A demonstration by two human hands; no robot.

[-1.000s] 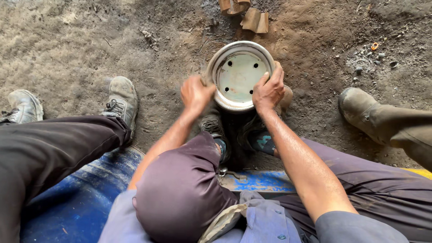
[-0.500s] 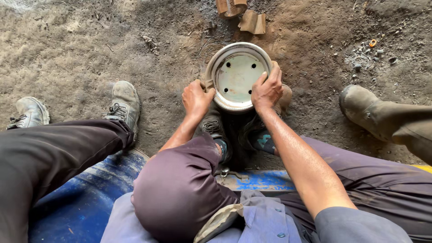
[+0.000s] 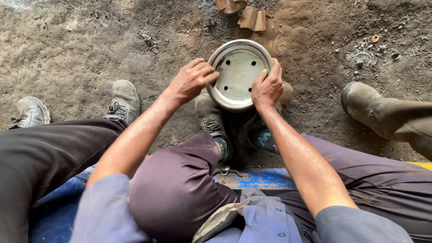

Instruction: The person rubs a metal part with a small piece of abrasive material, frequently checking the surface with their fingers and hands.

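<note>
A round metal wheel rim (image 3: pixel 237 72), pale inside with several bolt holes, stands tilted on my two dusty shoes (image 3: pixel 209 114) on the dirt floor. My right hand (image 3: pixel 267 87) grips the rim's lower right edge, thumb on the inner face. My left hand (image 3: pixel 192 80) hovers at the rim's left edge with fingers curled, fingertips at the lip; whether they touch it is unclear. My purple-grey trouser knees fill the foreground.
Another person's dark trouser leg and grey shoes (image 3: pixel 120 102) are at left. A third person's boot (image 3: pixel 363 108) stands at right. Rusty metal pieces (image 3: pixel 252 18) lie beyond the rim. I sit on a blue surface (image 3: pixel 261 177).
My left hand has lifted off the rim's lower left edge and moved up and left along its side. The right hand keeps its grip.
</note>
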